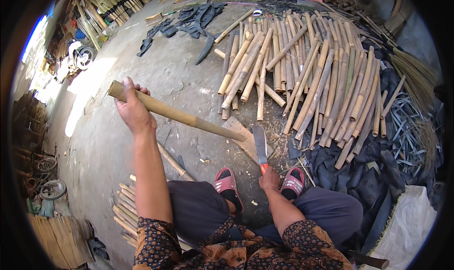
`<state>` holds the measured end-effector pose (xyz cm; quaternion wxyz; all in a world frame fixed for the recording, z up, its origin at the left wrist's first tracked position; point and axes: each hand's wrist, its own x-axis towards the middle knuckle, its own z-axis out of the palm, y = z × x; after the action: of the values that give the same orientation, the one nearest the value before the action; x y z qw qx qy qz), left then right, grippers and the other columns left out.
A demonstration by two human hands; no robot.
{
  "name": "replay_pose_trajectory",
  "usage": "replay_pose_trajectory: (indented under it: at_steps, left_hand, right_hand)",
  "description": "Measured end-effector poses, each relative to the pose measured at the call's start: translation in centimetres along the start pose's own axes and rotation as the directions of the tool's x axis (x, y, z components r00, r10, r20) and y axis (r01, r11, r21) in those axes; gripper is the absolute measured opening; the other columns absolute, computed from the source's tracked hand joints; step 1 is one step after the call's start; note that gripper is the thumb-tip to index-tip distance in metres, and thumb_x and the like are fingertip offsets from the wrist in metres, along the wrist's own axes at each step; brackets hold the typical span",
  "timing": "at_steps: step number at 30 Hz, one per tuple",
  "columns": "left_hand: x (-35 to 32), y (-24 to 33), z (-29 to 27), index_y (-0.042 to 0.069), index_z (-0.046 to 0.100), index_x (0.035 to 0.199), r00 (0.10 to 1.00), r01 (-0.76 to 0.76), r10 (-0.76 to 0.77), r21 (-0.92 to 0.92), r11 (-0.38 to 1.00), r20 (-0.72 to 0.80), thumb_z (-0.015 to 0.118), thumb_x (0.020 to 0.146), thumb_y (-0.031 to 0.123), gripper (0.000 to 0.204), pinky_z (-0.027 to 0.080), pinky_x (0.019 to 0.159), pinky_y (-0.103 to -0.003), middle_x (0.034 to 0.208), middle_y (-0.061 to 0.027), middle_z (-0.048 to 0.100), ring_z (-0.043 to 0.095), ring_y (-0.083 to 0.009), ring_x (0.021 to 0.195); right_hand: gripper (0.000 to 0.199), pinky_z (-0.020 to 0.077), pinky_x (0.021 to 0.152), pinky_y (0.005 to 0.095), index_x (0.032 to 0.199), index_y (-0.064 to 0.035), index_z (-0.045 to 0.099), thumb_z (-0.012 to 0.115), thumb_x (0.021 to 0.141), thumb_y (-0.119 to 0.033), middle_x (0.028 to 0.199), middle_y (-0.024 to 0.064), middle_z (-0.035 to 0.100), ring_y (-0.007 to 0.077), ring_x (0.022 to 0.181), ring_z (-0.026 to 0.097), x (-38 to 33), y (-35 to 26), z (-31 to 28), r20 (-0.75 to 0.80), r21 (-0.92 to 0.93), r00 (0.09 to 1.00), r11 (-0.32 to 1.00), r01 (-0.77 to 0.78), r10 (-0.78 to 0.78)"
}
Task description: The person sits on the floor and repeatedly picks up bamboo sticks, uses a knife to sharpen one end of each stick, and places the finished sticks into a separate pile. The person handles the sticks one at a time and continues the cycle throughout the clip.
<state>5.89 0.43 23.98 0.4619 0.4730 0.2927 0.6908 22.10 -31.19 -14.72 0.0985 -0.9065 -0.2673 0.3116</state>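
My left hand (132, 110) grips the upper end of a long bamboo stick (189, 119), which slants down to the right onto a flat wooden chopping block (238, 130) on the concrete floor. My right hand (269, 179) is closed on the red handle of a broad-bladed knife (259, 145). The blade points away from me and rests beside the stick's lower tip on the block. My feet in pink sandals (227, 182) sit on either side of my right hand.
A big heap of cut bamboo sticks (302, 76) lies ahead and to the right. Black rubber strips (189, 22) lie further back. A smaller stack of sticks (126, 211) is by my left knee. Dark scraps and a white sack (406, 227) are at the right.
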Motion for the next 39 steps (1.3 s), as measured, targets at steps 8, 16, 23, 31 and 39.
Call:
replay_pose_trajectory:
  at_steps: [8, 16, 23, 31, 39]
  left_hand:
    - [-1.3, 3.7, 0.2, 0.001, 0.056, 0.123, 0.997, -0.057, 0.061, -0.081, 0.995, 0.041, 0.070, 0.099, 0.032, 0.041, 0.059, 0.074, -0.038, 0.091, -0.0107, 0.063, 0.065, -0.0215, 0.077]
    - [-5.1, 6.6, -1.3, 0.004, 0.059, 0.104, 0.989, -0.089, 0.111, -0.200, 0.976, 0.101, 0.069, 0.101, 0.023, 0.022, 0.056, 0.062, -0.031, 0.079, -0.0069, 0.061, 0.063, -0.0167, 0.068]
    - [-10.5, 8.0, -1.4, 0.007, 0.055, 0.093, 0.992, -0.115, 0.123, -0.190, 0.975, 0.026, 0.069, 0.100, 0.037, 0.034, 0.053, 0.061, -0.030, 0.075, -0.0048, 0.056, 0.058, -0.0152, 0.065]
    - [-10.7, 8.1, -2.7, 0.009, 0.057, 0.096, 0.972, -0.098, 0.149, -0.262, 0.960, 0.183, 0.045, 0.110, 0.039, 0.035, 0.049, 0.060, -0.032, 0.073, -0.0043, 0.054, 0.055, -0.0153, 0.061]
    - [-9.8, 8.0, -3.8, 0.010, 0.055, 0.093, 0.869, 0.005, 0.176, -0.364, 0.932, 0.462, 0.034, 0.112, 0.041, 0.041, 0.046, 0.052, -0.033, 0.064, -0.0030, 0.050, 0.048, -0.0136, 0.049]
  right_hand:
    - [0.032, 0.0477, 0.047, 0.0367, 0.092, -0.0025, 0.058, 0.058, 0.095, -0.035, 0.071, 0.0086, 0.062, 0.0202, 0.056, 0.063, -0.6, -6.9, -7.1, 0.357, 0.819, 0.932, 0.459, -0.345, 0.064]
    - [0.020, 0.0489, 0.053, 0.0350, 0.100, -0.0006, 0.063, 0.060, 0.096, -0.020, 0.072, 0.0053, 0.065, 0.0174, 0.058, 0.063, -10.8, -12.2, -9.4, -0.356, 0.692, 0.893, 0.565, 0.449, -0.275]
    - [0.026, 0.0555, 0.065, 0.0482, 0.098, -0.0011, 0.063, 0.068, 0.095, -0.027, 0.080, 0.0240, 0.070, 0.0441, 0.076, 0.071, -15.2, -17.3, -12.3, -0.473, 0.533, 0.710, 0.472, 0.702, -0.522]
    - [0.034, 0.0528, 0.065, 0.0521, 0.094, -0.0004, 0.065, 0.064, 0.097, -0.034, 0.074, 0.0264, 0.067, 0.0470, 0.076, 0.069, -11.7, -17.3, -11.6, -0.151, 0.570, 0.932, 0.741, 0.355, -0.331]
    - [0.027, 0.0527, 0.065, 0.0496, 0.093, 0.0012, 0.063, 0.066, 0.095, -0.025, 0.076, 0.0251, 0.068, 0.0464, 0.077, 0.070, -11.7, -17.7, -13.4, -0.203, 0.490, 0.932, 0.793, 0.362, -0.301]
